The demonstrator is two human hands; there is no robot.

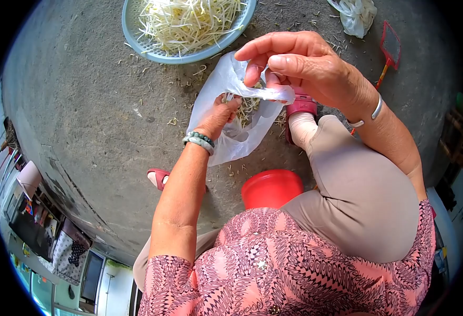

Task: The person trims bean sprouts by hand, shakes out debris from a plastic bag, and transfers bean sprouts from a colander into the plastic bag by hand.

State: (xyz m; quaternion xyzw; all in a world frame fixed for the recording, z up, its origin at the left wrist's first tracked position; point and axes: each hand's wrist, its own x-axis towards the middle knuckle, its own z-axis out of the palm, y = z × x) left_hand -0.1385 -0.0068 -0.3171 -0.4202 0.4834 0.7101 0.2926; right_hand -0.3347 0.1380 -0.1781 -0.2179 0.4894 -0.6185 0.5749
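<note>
- Pale blue plastic makes the round basket (188, 57), on the floor's far side, with a tall heap of white bean sprouts (189, 23) in it.
- White and thin, the plastic bag (208, 108) is nearer the person, mouth open, with a smaller lot of sprouts inside.
- Handling looks partway along: one lot is in the bag, the larger heap lies in the basket, and stray bits on the floor are ungathered.
- Left hand (223, 113): inside the bag's mouth, its grip narrow, fingertips drawn together; I cannot tell whether they pinch sprouts or plastic.
- Right hand (310, 60): lower fingers hold the bag's rim, while thumb and forefinger stand apart above it.
- Rough grey floor (110, 105) carries everything, littered around the bag with short sprout ends.
- Another crumpled bag (359, 16) lies at the floor's far right, near a red mesh swatter (391, 46).
- A red plastic piece (272, 188) stands close before the person.
- Beyond the floor's left edge are a spotted cloth (68, 258) and household clutter.
</note>
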